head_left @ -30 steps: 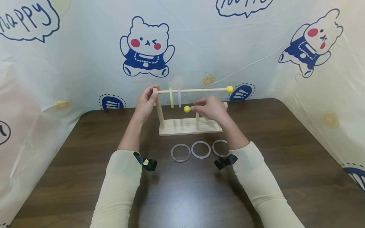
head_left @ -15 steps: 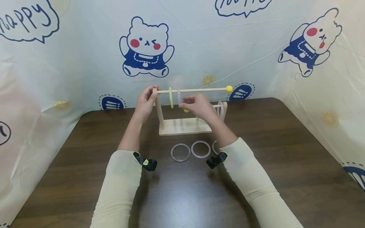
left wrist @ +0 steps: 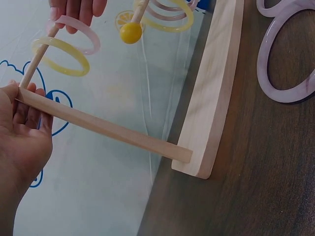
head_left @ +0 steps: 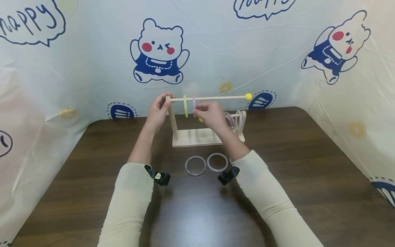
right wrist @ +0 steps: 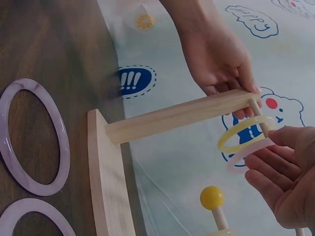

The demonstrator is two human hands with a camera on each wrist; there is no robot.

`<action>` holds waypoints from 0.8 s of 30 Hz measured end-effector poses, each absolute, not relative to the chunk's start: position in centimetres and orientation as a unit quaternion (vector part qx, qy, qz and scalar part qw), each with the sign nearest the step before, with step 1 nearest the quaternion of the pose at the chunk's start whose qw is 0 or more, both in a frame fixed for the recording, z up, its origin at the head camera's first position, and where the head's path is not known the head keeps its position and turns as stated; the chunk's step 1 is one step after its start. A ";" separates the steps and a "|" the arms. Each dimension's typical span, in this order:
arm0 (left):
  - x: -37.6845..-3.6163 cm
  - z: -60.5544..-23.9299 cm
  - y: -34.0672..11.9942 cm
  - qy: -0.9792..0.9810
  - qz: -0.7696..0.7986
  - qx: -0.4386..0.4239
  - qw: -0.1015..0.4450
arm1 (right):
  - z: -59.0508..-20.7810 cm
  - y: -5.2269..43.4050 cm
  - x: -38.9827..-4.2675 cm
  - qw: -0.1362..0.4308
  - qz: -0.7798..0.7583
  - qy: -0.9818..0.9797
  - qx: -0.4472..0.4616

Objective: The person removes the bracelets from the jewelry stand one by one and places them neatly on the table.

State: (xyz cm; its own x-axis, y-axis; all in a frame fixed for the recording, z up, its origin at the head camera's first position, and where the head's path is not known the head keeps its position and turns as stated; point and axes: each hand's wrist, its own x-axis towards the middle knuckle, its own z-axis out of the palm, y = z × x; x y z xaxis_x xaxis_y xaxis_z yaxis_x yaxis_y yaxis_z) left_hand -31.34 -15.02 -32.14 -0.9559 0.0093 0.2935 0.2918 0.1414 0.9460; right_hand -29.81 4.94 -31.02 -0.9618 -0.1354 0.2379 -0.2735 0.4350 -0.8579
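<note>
Left hand (head_left: 158,111) grips the post (head_left: 172,118) top; right hand (head_left: 210,115) pinches the pink ring (head_left: 194,104) on the level, left-to-right rod (head_left: 213,98).

Both arms extended forward, left hand (head_left: 158,111) and right hand (head_left: 210,115) raised, fingers curled.

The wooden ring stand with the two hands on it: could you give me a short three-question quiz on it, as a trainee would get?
1. True or false: the left hand grips the top of the upright post of the wooden ring stand.
2. Which ring does the right hand pinch on the upper wooden rod?
A. the yellow plastic ring
B. the pale pink plastic ring
C. a ring on the table
3. Fill in: the upper rod ends in a yellow ____.

Key
1. True.
2. B.
3. Ball.
</note>
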 end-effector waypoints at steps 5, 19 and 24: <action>-31.4 -32.2 -15.1 -0.750 -0.644 -0.106 0.110 | -31.0 4.7 -29.6 0.081 0.512 -0.847 0.119; -31.3 -32.1 -15.0 -0.750 -0.643 -0.108 0.111 | -31.8 4.5 -29.4 0.115 0.518 -0.836 0.137; -31.4 -32.1 -15.1 -0.751 -0.642 -0.107 0.109 | -31.9 4.5 -29.4 0.123 0.526 -0.830 0.142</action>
